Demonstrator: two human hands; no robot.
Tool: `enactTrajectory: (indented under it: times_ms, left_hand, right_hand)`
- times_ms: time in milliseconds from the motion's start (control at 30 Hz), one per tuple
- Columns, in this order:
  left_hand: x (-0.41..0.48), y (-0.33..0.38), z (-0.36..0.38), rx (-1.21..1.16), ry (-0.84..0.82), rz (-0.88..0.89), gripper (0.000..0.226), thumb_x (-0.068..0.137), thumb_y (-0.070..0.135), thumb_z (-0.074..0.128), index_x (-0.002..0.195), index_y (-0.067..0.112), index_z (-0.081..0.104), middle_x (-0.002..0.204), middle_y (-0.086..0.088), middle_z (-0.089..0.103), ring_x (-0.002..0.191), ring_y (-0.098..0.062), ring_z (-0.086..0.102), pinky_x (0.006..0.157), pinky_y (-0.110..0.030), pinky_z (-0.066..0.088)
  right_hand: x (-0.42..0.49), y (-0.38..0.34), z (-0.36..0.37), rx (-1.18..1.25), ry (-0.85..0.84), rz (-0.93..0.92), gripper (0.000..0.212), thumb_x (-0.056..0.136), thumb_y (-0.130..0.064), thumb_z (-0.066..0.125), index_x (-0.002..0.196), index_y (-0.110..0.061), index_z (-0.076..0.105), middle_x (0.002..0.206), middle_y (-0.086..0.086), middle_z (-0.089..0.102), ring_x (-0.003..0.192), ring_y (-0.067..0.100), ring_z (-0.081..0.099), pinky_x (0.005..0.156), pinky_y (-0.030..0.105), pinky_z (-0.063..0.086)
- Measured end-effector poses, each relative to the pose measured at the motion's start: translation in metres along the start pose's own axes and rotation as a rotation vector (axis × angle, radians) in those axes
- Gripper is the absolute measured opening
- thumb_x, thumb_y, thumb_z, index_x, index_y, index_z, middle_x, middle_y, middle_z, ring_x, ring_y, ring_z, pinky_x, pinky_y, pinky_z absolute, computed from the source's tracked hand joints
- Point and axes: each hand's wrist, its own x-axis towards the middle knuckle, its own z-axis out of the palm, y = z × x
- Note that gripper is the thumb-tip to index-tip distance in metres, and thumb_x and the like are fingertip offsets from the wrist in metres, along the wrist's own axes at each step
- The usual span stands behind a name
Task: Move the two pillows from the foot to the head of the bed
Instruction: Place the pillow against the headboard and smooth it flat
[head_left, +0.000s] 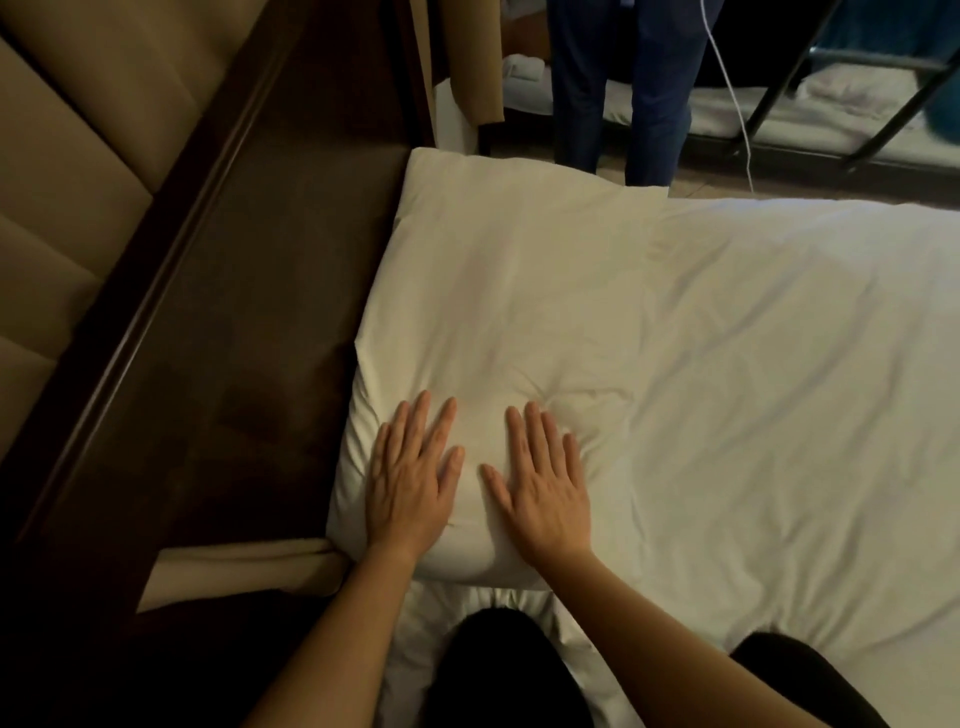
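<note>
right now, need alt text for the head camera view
Both bare hands, left hand and right hand, press flat on a plump white fabric pillow lying beside a dark wooden headboard on a white-sheeted bed.

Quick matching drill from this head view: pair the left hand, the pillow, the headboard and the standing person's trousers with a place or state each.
Things:
1. left hand
2. pillow
3. headboard
4. trousers

Places or states:
A. dark blue, at the top of the view beyond the bed
B. flat, fingers spread, pressing on the pillow's near end beside the right hand
C. white, lying on the bed next to the headboard
D. dark wood with tan padded panels, left of the pillow

Pairs: 1-B, 2-C, 3-D, 4-A
</note>
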Motion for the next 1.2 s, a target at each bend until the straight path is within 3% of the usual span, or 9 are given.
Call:
enactTrajectory:
  times_ms: [367, 600, 733, 967, 1200]
  left_hand:
    - [-0.012, -0.018, 0.009, -0.050, 0.068, -0.057, 0.061, 0.107, 0.048, 0.042, 0.165, 0.035, 0.030, 0.174, 0.001, 0.025, 0.161, -0.018, 0.021, 0.127, -0.046, 0.025]
    - [-0.004, 0.002, -0.015, -0.095, -0.072, -0.137, 0.059, 0.105, 0.048, 0.041, 0.162, 0.032, 0.039, 0.170, -0.004, 0.033, 0.157, -0.026, 0.028, 0.126, -0.050, 0.025]
    - [0.012, 0.025, -0.049, -0.141, -0.131, -0.171, 0.060, 0.100, 0.044, 0.045, 0.157, 0.022, 0.048, 0.164, -0.012, 0.040, 0.152, -0.033, 0.036, 0.125, -0.051, 0.027]
    - [0.061, 0.071, -0.107, -0.108, -0.297, 0.038, 0.064, 0.107, 0.047, 0.039, 0.167, 0.031, 0.023, 0.174, -0.003, 0.021, 0.161, -0.026, 0.017, 0.131, -0.048, 0.012]
    - [0.119, 0.133, -0.124, -0.046, -0.378, 0.184, 0.062, 0.109, 0.050, 0.030, 0.167, 0.036, 0.014, 0.176, -0.001, 0.011, 0.162, -0.026, 0.007, 0.131, -0.051, 0.001]
  right_hand:
    - [-0.007, 0.033, -0.003, -0.011, -0.006, 0.084, 0.078, 0.107, -0.069, 0.025, 0.170, -0.030, 0.001, 0.177, -0.009, -0.001, 0.163, 0.013, -0.002, 0.132, 0.043, 0.001]
    - [-0.005, 0.032, -0.036, 0.022, -0.168, 0.089, 0.077, 0.105, -0.072, 0.021, 0.168, -0.037, -0.006, 0.176, -0.012, -0.006, 0.162, 0.011, -0.005, 0.132, 0.042, 0.004]
    - [-0.005, 0.030, -0.081, 0.029, -0.236, 0.067, 0.082, 0.101, -0.077, 0.024, 0.168, -0.035, 0.002, 0.177, -0.010, 0.005, 0.163, 0.015, 0.007, 0.131, 0.040, 0.013]
    - [0.001, 0.038, -0.157, 0.020, -0.164, 0.142, 0.085, 0.099, -0.078, 0.029, 0.169, -0.034, 0.010, 0.177, -0.003, 0.011, 0.162, 0.023, 0.017, 0.128, 0.045, 0.025]
    - [-0.006, 0.071, -0.206, 0.078, -0.090, 0.278, 0.082, 0.099, -0.080, 0.026, 0.168, -0.036, 0.013, 0.177, -0.003, 0.010, 0.162, 0.026, 0.016, 0.128, 0.049, 0.023]
